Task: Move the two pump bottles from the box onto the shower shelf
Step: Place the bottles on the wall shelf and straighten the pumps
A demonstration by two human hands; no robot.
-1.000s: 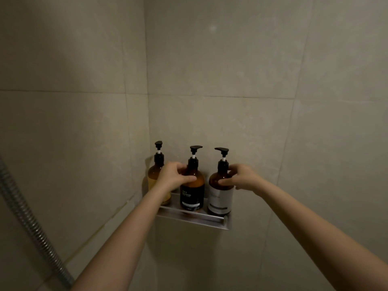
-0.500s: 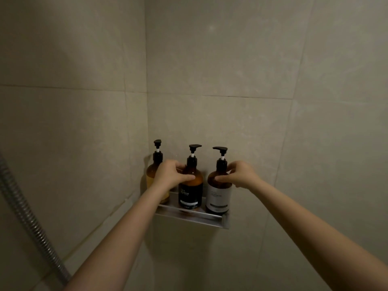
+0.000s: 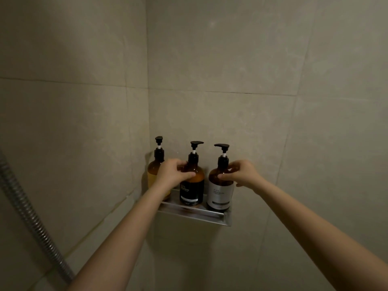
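Three amber pump bottles stand upright on the metal shower shelf (image 3: 195,213) in the tiled corner. The black-label bottle (image 3: 192,191) is in the middle, and my left hand (image 3: 171,175) wraps its shoulder from the left, thumb across the front. The white-label bottle (image 3: 220,193) stands at the shelf's right end. My right hand (image 3: 241,175) holds its shoulder from the right with thumb and fingers. A third bottle with a yellow label (image 3: 154,171) sits at the left, partly hidden behind my left hand. The box is out of view.
Beige tiled walls meet in a corner right behind the shelf. A ribbed metal shower hose (image 3: 27,211) runs diagonally along the left wall, well away from my arms.
Both hands keep their hold on the two bottles. The bottles have not shifted on the shelf; only the view has drifted slightly.
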